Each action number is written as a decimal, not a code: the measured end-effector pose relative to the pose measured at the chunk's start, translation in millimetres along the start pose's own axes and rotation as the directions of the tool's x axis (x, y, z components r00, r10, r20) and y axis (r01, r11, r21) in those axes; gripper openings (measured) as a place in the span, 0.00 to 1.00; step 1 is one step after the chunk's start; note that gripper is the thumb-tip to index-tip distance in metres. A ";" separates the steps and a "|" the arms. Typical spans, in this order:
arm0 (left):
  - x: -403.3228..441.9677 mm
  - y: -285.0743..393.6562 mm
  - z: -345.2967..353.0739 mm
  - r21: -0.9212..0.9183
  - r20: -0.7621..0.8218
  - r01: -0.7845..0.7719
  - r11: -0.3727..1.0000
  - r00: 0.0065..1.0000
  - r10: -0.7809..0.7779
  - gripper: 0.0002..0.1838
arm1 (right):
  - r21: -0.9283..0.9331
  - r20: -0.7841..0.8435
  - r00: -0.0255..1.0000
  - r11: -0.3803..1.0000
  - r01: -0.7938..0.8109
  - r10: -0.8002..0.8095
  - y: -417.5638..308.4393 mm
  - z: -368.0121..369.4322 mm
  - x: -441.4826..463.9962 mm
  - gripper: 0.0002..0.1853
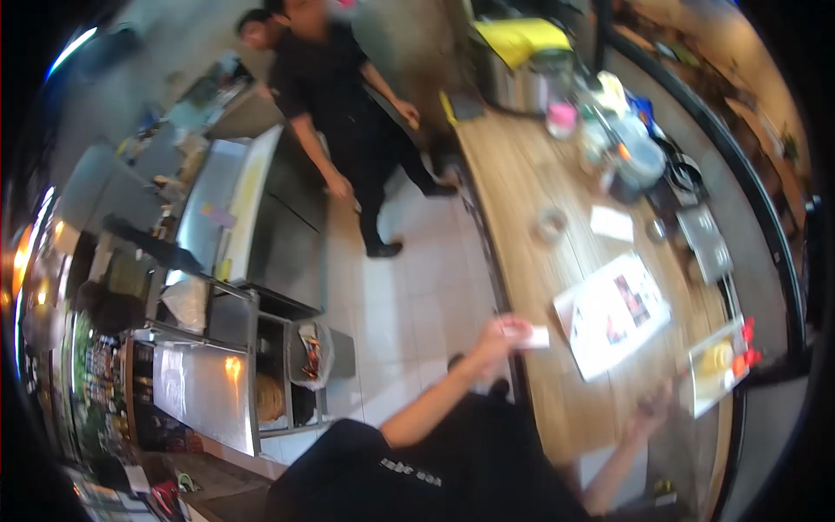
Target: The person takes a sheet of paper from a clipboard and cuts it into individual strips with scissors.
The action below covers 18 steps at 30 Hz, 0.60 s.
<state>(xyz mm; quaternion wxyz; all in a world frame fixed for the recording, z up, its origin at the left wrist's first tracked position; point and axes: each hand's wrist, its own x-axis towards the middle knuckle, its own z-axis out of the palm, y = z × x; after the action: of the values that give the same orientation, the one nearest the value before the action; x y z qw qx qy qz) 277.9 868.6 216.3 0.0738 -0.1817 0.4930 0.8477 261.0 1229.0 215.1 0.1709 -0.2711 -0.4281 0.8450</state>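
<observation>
My left hand (498, 337) is at the left edge of the wooden counter, its fingers closed on a small white slip (534, 337) that looks like paper. Just beyond lies an open printed booklet or menu (609, 315) with white pages and dark pictures. My right hand (652, 411) reaches over the right side of the counter, its fingers blurred. Nearest to it is a pale rectangular board or tray (715, 367) with something yellow and red on it; whether they touch is unclear.
The wooden counter (522, 187) also bears a tape roll (551, 224), a white paper (611, 224), a metal tray (703, 244), containers (639, 161) and a pot under a yellow cloth (522, 39). A person in black (326, 96) stands in the aisle. A lined bin (313, 352) stands left.
</observation>
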 end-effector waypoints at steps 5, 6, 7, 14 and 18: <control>-13.9 72.8 37.3 0.024 0.129 -0.105 0.994 0.987 0.101 0.10 | -0.076 0.401 0.897 0.983 -0.169 0.185 43.9 6.7 -48.4 0.20; -16.9 87.9 46.8 0.063 0.148 -0.101 0.993 0.985 0.091 0.11 | -0.028 0.503 0.850 0.987 -0.160 0.152 55.7 11.8 -61.5 0.24; -18.2 96.9 53.3 0.063 0.172 -0.073 0.995 0.983 0.061 0.11 | -0.154 0.578 0.799 0.984 -0.088 0.162 48.4 28.0 -81.1 0.29; -5.7 111.8 83.3 0.113 0.380 -0.099 0.989 0.924 0.049 0.14 | -0.386 0.659 0.708 0.922 0.028 0.255 18.1 78.3 -153.4 0.50; 4.5 109.9 101.6 0.170 0.510 -0.096 0.981 0.860 -0.004 0.16 | -0.439 0.602 0.757 0.897 0.047 0.255 4.5 86.2 -166.1 0.49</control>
<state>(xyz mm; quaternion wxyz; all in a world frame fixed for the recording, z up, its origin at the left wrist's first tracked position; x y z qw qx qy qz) 216.4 900.7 349.1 0.1975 0.0674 0.5389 0.8161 340.7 1085.5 305.2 -0.0995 -0.0182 -0.6189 0.7789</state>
